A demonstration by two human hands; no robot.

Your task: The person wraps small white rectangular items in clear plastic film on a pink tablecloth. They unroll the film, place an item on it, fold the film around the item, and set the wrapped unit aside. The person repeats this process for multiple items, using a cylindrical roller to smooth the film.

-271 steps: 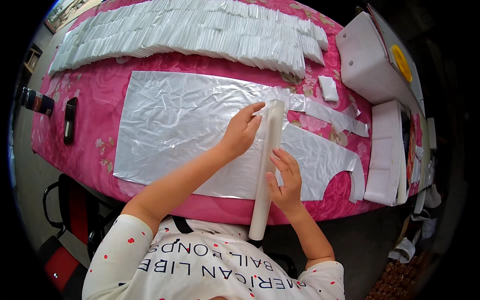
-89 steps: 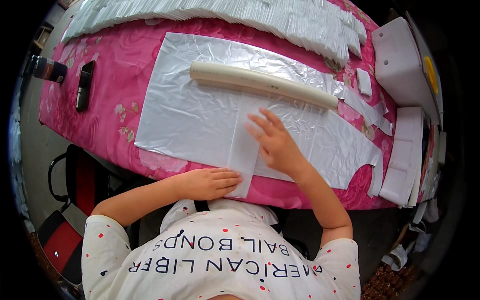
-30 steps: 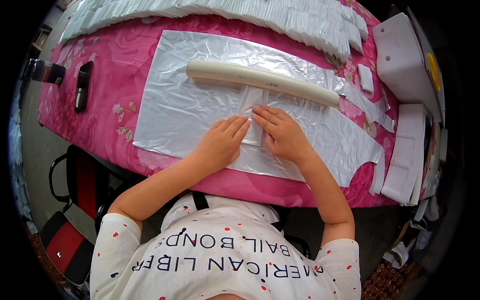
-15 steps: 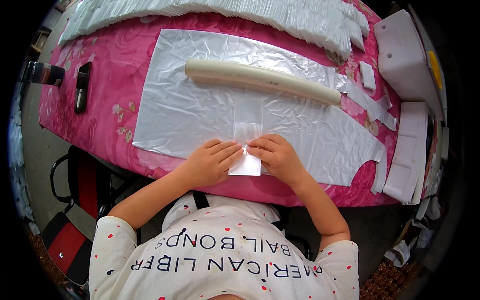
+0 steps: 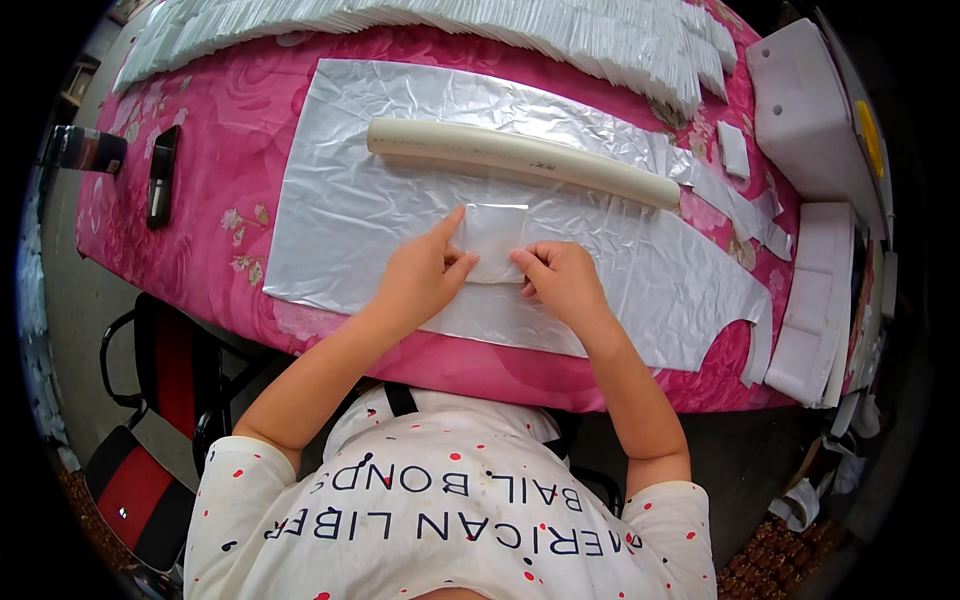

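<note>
A small folded piece of translucent plastic film (image 5: 494,243) lies flat on a large silvery plastic sheet (image 5: 330,215). My left hand (image 5: 420,275) is at the film's left edge, index finger stretched toward its upper corner and thumb apart by the lower part; the other fingers curl under. At the film's lower right edge, my right hand (image 5: 568,280) pinches it between thumb and forefinger. Just beyond the film, a long cream plastic pipe (image 5: 520,160) rests across the sheet, touched by neither hand.
Many folded white plastic pieces (image 5: 430,18) are lined up along the table's far edge. A pink flowered tablecloth (image 5: 220,130) covers the table. Left are a black phone-like object (image 5: 162,177) and a dark jar (image 5: 90,149). White foam blocks (image 5: 800,100) border the right side.
The film has been folded away from me and now lies flatter, nearer the pipe. Both hands have moved farther forward and apart; the left index finger has stretched out.
</note>
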